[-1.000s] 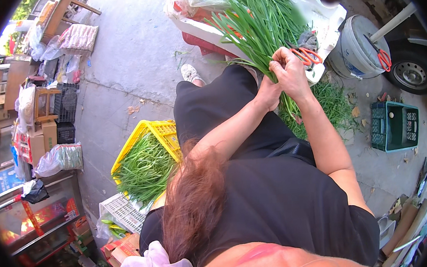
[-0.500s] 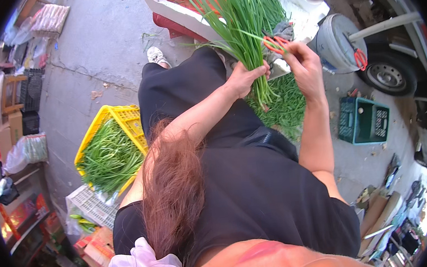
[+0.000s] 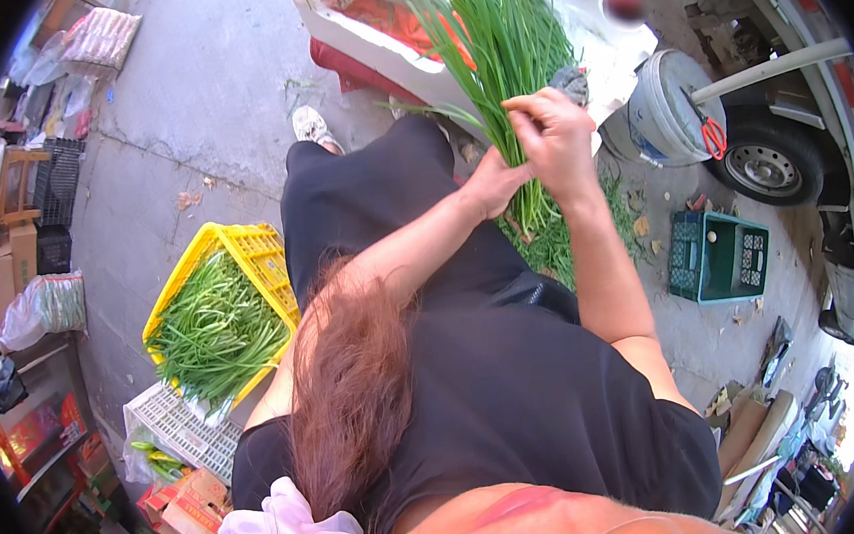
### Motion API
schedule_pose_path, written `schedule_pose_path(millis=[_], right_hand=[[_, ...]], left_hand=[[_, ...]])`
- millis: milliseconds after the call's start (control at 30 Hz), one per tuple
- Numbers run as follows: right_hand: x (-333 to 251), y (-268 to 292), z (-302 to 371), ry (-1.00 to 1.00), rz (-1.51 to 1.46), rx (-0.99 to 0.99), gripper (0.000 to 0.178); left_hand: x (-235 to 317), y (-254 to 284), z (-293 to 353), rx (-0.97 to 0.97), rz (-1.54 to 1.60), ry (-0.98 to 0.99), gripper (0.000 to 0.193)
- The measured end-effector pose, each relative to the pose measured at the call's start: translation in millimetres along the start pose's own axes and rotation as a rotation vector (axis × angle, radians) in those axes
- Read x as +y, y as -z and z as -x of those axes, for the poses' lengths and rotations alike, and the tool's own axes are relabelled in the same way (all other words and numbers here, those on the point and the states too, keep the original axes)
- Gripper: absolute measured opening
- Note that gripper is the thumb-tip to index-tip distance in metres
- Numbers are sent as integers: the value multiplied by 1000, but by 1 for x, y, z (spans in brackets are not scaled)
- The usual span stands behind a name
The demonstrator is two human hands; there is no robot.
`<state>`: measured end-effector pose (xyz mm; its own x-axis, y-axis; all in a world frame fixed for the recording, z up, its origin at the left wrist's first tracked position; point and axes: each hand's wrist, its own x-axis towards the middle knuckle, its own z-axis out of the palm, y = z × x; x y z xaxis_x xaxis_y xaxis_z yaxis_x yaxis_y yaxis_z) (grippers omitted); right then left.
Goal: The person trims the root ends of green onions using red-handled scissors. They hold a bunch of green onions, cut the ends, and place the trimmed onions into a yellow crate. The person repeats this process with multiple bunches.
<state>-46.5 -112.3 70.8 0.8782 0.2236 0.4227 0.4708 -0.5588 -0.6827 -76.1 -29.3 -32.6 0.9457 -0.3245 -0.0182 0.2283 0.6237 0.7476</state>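
Observation:
A long bunch of garlic chives (image 3: 503, 55) lies slanting over the edge of a white foam box (image 3: 368, 23), its leaves spread away from me. My left hand (image 3: 494, 183) is closed round the stalks near their cut ends. Just above it, my right hand (image 3: 555, 138) pinches at the bunch with thumb and fingers together; the exact strands between the tips are hidden. The pale stalk ends (image 3: 533, 208) stick out below both hands. Behind my right hand a grey cloth or glove (image 3: 570, 83) rests at the box's side.
Loose green trimmings (image 3: 546, 248) lie on the floor between my legs. To my left stands a yellow crate (image 3: 264, 255) heaped with chives, beside a white crate (image 3: 184, 427). On the right are a lidded bucket (image 3: 658, 113) with orange-handled scissors (image 3: 713, 139), a green crate (image 3: 712, 255) and a vehicle wheel (image 3: 768, 162).
My right hand has moved left and slightly down, from holding a leaf drawn out sideways to pinching at the bunch. The orange loops near it have gone from sight. The left hand keeps its grip.

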Motion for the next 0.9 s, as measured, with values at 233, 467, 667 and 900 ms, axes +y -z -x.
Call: schedule_pose_path(millis=[233,467,667,900], right_hand=[[-9,-29,-23,-63,306,18,12],[6,-34,-12,-302,-206,106,7],[-8,33,-7,-366,-458,-91,9],[42,107,23,-339,1062,-260,16]], left_hand=[[4,9,0,-60,-43,30,47],[4,3,1,-29,-4,5,39],[-5,15,4,-40,113,126,20],[-10,13,2,-87,202,273,34]])
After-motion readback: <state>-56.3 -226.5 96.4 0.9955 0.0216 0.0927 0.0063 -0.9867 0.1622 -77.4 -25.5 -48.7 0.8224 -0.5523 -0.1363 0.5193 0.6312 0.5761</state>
